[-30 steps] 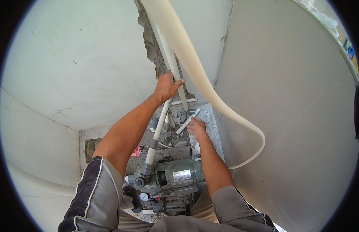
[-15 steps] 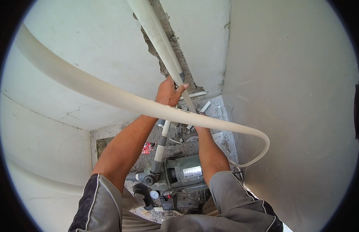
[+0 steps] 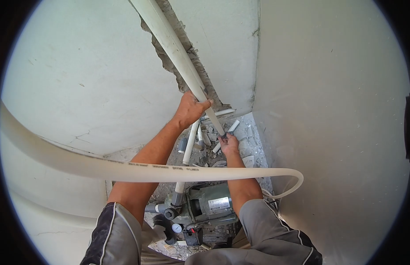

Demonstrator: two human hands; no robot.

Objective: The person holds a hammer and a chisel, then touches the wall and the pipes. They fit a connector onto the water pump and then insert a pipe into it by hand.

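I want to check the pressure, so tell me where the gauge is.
In the head view, the gauge sits low and left of centre, just below the pump and beside a black box.

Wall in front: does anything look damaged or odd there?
Yes: a ragged channel runs down the wall behind the long pipe, its broken edges rough and grey, unlike the smoother, paler wall around.

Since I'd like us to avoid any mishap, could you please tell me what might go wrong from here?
The looping hose crossing the view could snag or hide part of the work. Rubble near the right hand might scrape it. If the left hand slips on the long pipe, the pipe could swing or drop.
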